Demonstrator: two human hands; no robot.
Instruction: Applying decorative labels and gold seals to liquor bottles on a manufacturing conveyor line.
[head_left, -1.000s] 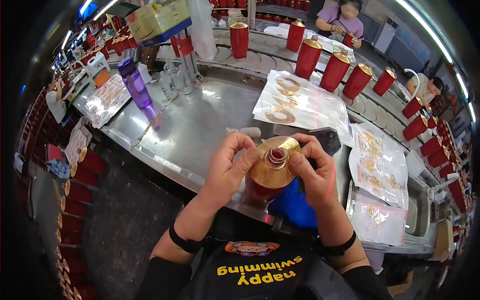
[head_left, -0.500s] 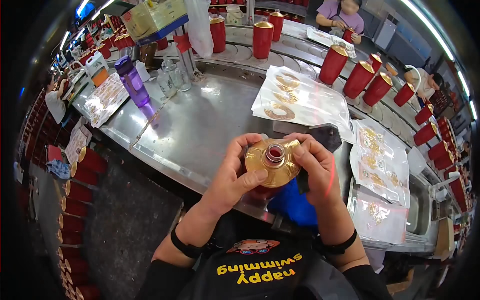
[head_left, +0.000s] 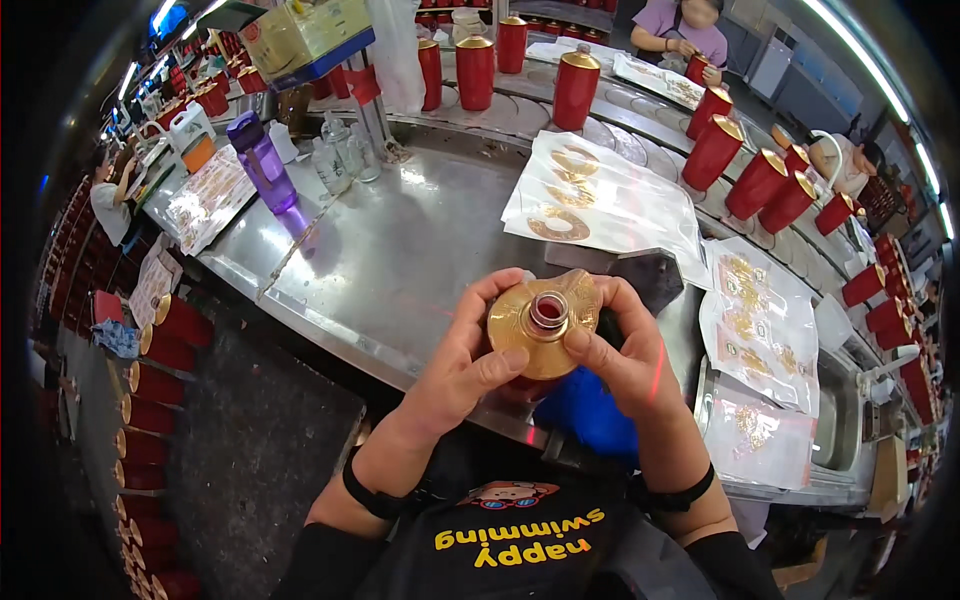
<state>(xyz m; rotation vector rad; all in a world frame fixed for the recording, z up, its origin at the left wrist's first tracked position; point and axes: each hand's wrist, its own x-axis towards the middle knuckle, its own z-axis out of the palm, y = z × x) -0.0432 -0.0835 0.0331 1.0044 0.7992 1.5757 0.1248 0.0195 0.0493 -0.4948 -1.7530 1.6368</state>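
Both my hands grip one red bottle with a gold shoulder (head_left: 538, 338), seen from above with its open neck facing me. My left hand (head_left: 462, 362) wraps its left side, thumb pressed on the gold top. My right hand (head_left: 622, 352) wraps the right side, fingers over the gold edge. The bottle is held just above the near edge of the steel worktable (head_left: 400, 260), close to my chest.
Clear bags of gold labels (head_left: 590, 195) lie on the table, more bags (head_left: 750, 330) at the right. Red bottles with gold tops (head_left: 575, 88) stand along a curved conveyor behind. A purple water bottle (head_left: 262, 160) stands at left. A blue object (head_left: 590, 410) sits under my hands. Another person (head_left: 680, 30) works across.
The bottle has tilted so that its open neck and gold top face me squarely. The bottles on the conveyor have shifted along behind.
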